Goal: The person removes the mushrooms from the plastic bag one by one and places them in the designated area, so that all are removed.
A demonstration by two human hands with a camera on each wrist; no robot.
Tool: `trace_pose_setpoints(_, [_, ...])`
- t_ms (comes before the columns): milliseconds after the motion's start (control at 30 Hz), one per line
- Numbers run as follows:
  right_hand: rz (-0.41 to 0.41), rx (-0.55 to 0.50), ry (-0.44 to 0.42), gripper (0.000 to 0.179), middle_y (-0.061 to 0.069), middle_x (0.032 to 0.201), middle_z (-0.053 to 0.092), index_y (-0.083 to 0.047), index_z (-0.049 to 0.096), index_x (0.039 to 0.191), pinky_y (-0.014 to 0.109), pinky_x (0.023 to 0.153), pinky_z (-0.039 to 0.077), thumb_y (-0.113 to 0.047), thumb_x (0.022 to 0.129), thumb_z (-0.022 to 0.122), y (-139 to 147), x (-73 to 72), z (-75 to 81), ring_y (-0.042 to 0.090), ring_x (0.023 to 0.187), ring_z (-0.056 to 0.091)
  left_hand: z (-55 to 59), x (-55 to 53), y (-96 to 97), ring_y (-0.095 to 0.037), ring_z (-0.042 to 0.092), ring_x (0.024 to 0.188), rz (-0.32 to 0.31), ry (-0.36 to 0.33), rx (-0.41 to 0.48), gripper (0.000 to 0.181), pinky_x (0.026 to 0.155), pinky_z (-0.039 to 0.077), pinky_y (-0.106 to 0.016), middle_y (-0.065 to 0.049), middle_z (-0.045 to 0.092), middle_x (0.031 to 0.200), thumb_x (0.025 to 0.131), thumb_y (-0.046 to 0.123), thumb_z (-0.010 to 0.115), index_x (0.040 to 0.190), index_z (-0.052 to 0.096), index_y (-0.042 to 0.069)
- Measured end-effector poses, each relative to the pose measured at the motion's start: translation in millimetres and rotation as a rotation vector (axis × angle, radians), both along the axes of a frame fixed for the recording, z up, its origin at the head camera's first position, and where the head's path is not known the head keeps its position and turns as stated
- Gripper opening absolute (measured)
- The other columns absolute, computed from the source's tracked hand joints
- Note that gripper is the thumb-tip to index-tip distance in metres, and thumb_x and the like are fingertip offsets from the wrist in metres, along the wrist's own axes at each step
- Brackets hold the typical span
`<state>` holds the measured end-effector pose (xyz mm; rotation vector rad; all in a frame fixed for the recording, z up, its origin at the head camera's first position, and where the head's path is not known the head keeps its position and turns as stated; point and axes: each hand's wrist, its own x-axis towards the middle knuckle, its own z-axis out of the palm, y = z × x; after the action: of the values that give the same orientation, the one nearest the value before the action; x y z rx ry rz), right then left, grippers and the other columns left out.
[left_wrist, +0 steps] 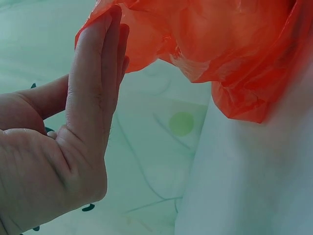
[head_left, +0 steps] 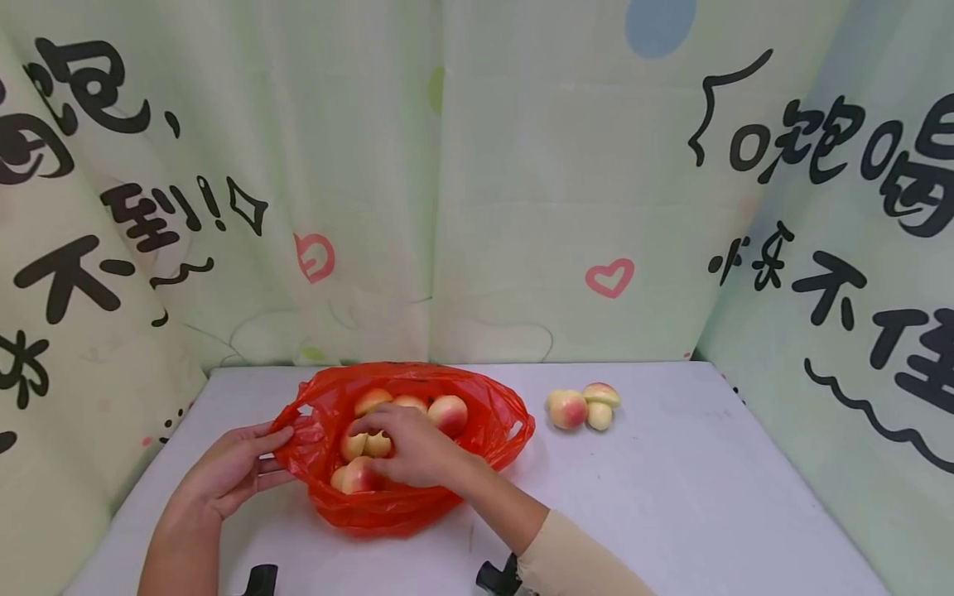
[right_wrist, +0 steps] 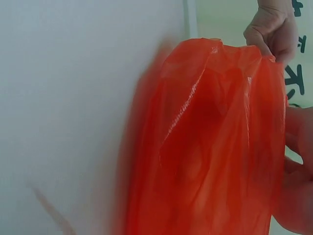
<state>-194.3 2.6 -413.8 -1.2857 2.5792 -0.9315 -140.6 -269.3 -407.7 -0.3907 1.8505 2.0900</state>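
Note:
A red plastic bag (head_left: 402,517) with its mouth spread wide holds several peaches (head_left: 448,415), pale yellow with a red blush. At the bag's left side my left hand (head_left: 238,470) pinches the rim, thumb on top and the fingers straight beneath. The left wrist view shows this hand (left_wrist: 88,98) with its fingertips against the red plastic. My right hand (head_left: 417,447) reaches into the bag, its fingers and thumb curled around a pale peach (head_left: 378,445). In the right wrist view the bag wall hides the right fingertips.
Right of the bag, a blushed peach (head_left: 567,410) sits beside two touching fruits, one above (head_left: 600,395) and a paler one below (head_left: 599,415). They lie on a white table (head_left: 671,497). A printed curtain (head_left: 522,207) encloses the table's back and sides.

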Motion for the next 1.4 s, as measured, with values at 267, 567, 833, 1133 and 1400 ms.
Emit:
trace_pose_setpoints(267, [0.014, 0.075, -0.017, 0.039, -0.005, 0.129, 0.066, -0.022, 0.069, 0.131, 0.014, 0.089, 0.052, -0.020, 0.093, 0.079, -9.6, 1.2, -2.9, 0.010, 0.116, 0.058, 0.0, 0.4, -0.4, -0.020, 0.078, 0.096, 0.005, -0.009, -0.011, 0.067, 0.088, 0.064, -0.038, 0.003, 0.076, 0.105, 0.108, 0.027, 0.058, 0.160, 0.029, -0.003])
trace_pose_setpoints(567, [-0.026, 0.150, -0.017, 0.044, -0.007, 0.132, 0.063, -0.026, 0.068, 0.134, 0.016, 0.089, 0.054, -0.024, 0.092, 0.081, -11.4, 1.6, -4.3, 0.009, 0.121, 0.054, 3.4, -1.4, -1.1, -0.020, 0.078, 0.096, 0.002, -0.006, -0.019, 0.067, 0.088, 0.064, -0.038, 0.003, 0.076, 0.105, 0.108, 0.027, 0.059, 0.160, 0.030, -0.003])
trace_pose_setpoints(833, [-0.010, 0.157, -0.053, 0.049, -0.011, 0.131, 0.063, -0.027, 0.068, 0.136, 0.013, 0.083, 0.054, -0.020, 0.090, 0.082, -11.3, 3.8, -9.5, 0.003, 0.119, 0.055, 2.7, -1.3, -1.2, -0.019, 0.078, 0.096, 0.000, -0.019, -0.013, 0.067, 0.088, 0.064, -0.038, 0.003, 0.076, 0.105, 0.108, 0.028, 0.059, 0.160, 0.030, -0.002])
trace_pose_setpoints(1133, [0.027, 0.199, -0.030, 0.051, -0.013, 0.127, 0.065, -0.024, 0.070, 0.134, 0.013, 0.088, 0.052, -0.015, 0.086, 0.084, -12.4, 4.9, -13.7, 0.003, 0.115, 0.055, -1.2, -1.0, 1.7, -0.021, 0.078, 0.096, 0.004, -0.019, -0.007, 0.066, 0.087, 0.064, -0.039, 0.003, 0.076, 0.105, 0.108, 0.027, 0.059, 0.160, 0.031, -0.002])
trace_pose_setpoints(1400, [0.024, 0.200, -0.026, 0.051, -0.012, 0.125, 0.065, -0.024, 0.071, 0.132, 0.011, 0.083, 0.052, -0.013, 0.084, 0.086, -15.3, 5.2, -17.5, 0.003, 0.112, 0.056, 0.0, -0.7, 2.3, -0.021, 0.079, 0.096, 0.011, -0.014, -0.010, 0.063, 0.087, 0.064, -0.039, 0.002, 0.077, 0.105, 0.107, 0.026, 0.059, 0.158, 0.035, -0.002])
